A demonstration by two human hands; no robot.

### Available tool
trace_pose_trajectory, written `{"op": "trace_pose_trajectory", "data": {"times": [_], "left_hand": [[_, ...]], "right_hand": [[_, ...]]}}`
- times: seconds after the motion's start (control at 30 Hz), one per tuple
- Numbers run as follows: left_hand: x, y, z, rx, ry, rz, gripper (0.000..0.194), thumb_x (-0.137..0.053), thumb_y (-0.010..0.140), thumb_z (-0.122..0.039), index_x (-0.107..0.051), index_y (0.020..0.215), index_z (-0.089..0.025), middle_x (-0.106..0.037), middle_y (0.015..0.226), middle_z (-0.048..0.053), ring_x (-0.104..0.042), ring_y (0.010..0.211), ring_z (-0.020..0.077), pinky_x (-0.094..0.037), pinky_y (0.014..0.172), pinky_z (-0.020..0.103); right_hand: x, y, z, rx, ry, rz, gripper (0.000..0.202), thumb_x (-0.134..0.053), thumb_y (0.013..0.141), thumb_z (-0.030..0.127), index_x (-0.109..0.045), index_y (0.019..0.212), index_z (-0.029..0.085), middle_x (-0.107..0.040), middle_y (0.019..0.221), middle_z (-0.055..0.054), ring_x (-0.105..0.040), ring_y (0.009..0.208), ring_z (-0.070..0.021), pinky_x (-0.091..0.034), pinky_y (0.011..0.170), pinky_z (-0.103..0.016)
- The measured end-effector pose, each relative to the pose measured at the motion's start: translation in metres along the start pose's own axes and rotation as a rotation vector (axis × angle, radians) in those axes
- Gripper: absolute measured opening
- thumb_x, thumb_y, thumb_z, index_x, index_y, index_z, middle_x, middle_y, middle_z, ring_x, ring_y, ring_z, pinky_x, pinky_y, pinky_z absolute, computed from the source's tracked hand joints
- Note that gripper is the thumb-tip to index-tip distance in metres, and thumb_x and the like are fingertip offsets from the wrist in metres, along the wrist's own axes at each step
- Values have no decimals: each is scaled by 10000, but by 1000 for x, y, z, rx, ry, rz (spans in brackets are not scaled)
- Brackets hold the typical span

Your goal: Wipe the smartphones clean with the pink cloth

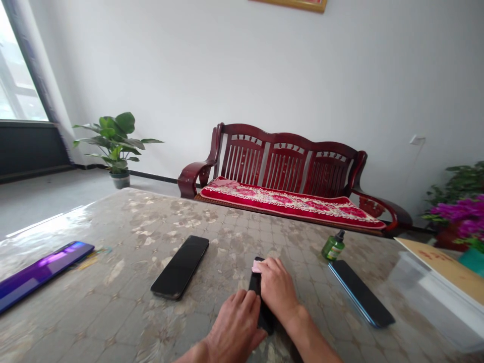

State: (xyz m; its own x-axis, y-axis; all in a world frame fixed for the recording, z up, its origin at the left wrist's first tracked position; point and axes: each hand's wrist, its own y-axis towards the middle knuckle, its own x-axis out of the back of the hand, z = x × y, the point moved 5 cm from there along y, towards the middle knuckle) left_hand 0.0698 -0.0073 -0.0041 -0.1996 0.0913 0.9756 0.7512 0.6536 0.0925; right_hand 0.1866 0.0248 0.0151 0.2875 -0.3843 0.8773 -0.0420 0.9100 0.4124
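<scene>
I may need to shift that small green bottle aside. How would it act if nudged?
The green bottle stands upright and narrow with a dark nozzle on top, so a high push would likely tip it. Its rounded body could then roll on the glossy table. It looks small and plastic, so probably light.

White wall (234, 65), red wooden bench (287, 176), potted plant (115, 143); daylight from what seems a window (15, 85) at left.

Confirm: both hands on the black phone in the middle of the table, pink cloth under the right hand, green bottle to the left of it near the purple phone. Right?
Not quite. In the head view the green bottle stands to the right, beside the blue-edged phone, not near the purple phone. The rest holds: left hand and right hand on the black phone, pink cloth under the right.
</scene>
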Motion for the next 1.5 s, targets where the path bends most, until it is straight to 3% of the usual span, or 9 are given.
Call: {"op": "trace_pose_trajectory", "data": {"times": [0.17, 0.43, 0.7, 0.97, 1.17, 1.5], "left_hand": [[0, 0, 1, 5, -38, 8, 341, -695, 850, -432, -623, 1076, -187, -620, 1065, 66, -564, 987, 274, -486, 880, 416], [-5, 12, -2, 62, -2, -49, 345, -677, 870, -389, -610, 1128, -168, -615, 1068, 83, -571, 975, 281, -487, 873, 441], [-8, 11, -1, 20, 23, -32, 306, -662, 884, -343, -628, 1128, -162, -617, 1084, 97, -564, 982, 285, -488, 864, 436], [-4, 9, 2, 6, -9, -50, 337, -647, 895, -389, -600, 1156, -179, -617, 1074, 70, -565, 968, 268, -482, 866, 423], [-1, 11, 4, 2, -35, -38, 276, -672, 880, -377, -619, 1081, -196, -628, 1052, 49, -569, 956, 260, -477, 853, 403], [0, 9, 5, -16, -34, -34, 313, -633, 907, -368, -597, 1166, -195, -619, 1105, 62, -563, 982, 263, -468, 880, 400]], "right_hand": [[7, -16, 9, 21, -24, 28, 313, -520, 842, 55, -727, 915, 278, -667, 876, -29, -573, 878, -204, -433, 786, -277], [2, 6, -7, -1, 45, 2, 361, -460, 858, 44, -726, 980, 256, -678, 960, -42, -572, 945, -204, -445, 838, -279], [7, -11, 4, 19, 32, 81, 333, -497, 863, 48, -737, 891, 277, -672, 889, -19, -570, 885, -198, -440, 799, -268], [0, 10, -16, -57, 78, 63, 339, -450, 908, 75, -719, 1022, 245, -678, 991, -32, -565, 996, -186, -430, 894, -257], [7, -7, -3, -5, 42, 92, 396, -460, 848, 9, -733, 979, 263, -667, 924, -24, -565, 939, -180, -438, 875, -255], [1, 3, -14, -4, 51, 13, 379, -448, 877, 24, -715, 1021, 250, -670, 973, -29, -565, 958, -189, -447, 888, -275]]}}
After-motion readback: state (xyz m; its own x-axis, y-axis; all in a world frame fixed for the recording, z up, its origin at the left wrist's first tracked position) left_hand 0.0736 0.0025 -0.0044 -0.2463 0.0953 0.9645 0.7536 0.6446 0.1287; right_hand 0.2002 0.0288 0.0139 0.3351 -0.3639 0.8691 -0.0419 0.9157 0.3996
